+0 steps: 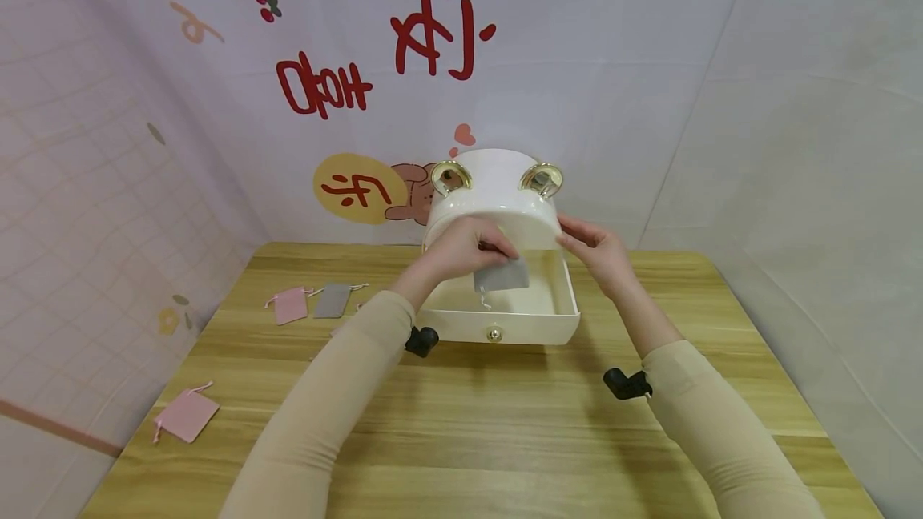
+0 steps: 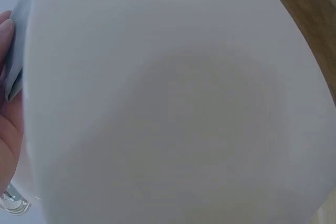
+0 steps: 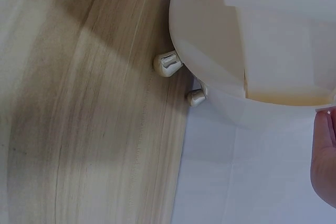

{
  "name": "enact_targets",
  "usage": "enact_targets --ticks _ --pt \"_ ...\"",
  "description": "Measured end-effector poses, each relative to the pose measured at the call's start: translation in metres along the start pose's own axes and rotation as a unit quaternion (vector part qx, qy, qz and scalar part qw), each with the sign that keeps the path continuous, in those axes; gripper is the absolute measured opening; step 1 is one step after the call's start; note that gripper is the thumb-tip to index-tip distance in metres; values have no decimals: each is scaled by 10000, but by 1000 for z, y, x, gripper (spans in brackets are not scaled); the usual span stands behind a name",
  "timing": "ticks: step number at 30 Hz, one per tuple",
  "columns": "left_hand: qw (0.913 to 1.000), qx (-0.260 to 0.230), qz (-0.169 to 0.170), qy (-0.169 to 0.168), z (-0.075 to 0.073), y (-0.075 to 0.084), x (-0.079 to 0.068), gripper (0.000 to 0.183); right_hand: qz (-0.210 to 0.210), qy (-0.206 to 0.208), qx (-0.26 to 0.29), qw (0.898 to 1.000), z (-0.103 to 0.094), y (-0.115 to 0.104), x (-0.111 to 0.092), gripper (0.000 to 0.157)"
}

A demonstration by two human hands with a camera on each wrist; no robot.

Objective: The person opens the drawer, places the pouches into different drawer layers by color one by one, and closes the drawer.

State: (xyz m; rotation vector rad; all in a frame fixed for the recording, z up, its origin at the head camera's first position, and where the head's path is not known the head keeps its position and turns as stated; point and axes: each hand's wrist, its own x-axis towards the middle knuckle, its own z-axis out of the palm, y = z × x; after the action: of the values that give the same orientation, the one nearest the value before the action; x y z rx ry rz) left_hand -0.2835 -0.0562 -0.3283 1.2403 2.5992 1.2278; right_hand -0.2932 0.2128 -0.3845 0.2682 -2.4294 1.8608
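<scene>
A white box [image 1: 493, 191] with two gold ears stands at the table's far middle, its drawer [image 1: 505, 325] pulled out toward me. My left hand [image 1: 497, 251] pinches a small grey pouch [image 1: 502, 275] just above the drawer's inside. In the left wrist view the grey pouch [image 2: 14, 51] shows at the left edge beside my fingers [image 2: 5, 27], and the white box [image 2: 173, 108] fills the rest. My right hand [image 1: 570, 237] touches the box's right side where the drawer comes out, fingers nearly straight. The right wrist view shows the box's underside [image 3: 210, 35] and a sliver of my right hand [image 3: 323, 161].
On the wooden table [image 1: 505, 423] at the left lie a pink pouch [image 1: 291, 304] and a grey pouch [image 1: 332, 300] side by side. Another pink pouch [image 1: 186, 415] lies near the front left edge. Cloth walls close in the table on three sides.
</scene>
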Motion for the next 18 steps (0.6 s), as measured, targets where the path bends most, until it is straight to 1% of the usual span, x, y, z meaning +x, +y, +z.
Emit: enact_targets --ticks 4,8,10,14,16,18 --pt "10000 39 2 -70 -2 2 0 12 -31 4 30 10000 1 1 1 51" --pt "9999 11 -66 -106 -3 4 0 13 -47 -7 45 10000 2 1 1 52" --pt "9998 -30 -170 -133 -3 4 0 14 -44 -22 58 10000 2 1 1 52" --pt "9983 -279 -425 -288 0 5 0 21 -51 -30 92 9999 2 1 1 52" --pt "9975 -367 -493 -358 1 6 -1 24 -58 -19 106 9999 2 1 1 52" --pt "9975 -356 -491 -358 1 8 -2 24 -65 -12 109 9999 2 0 0 52"
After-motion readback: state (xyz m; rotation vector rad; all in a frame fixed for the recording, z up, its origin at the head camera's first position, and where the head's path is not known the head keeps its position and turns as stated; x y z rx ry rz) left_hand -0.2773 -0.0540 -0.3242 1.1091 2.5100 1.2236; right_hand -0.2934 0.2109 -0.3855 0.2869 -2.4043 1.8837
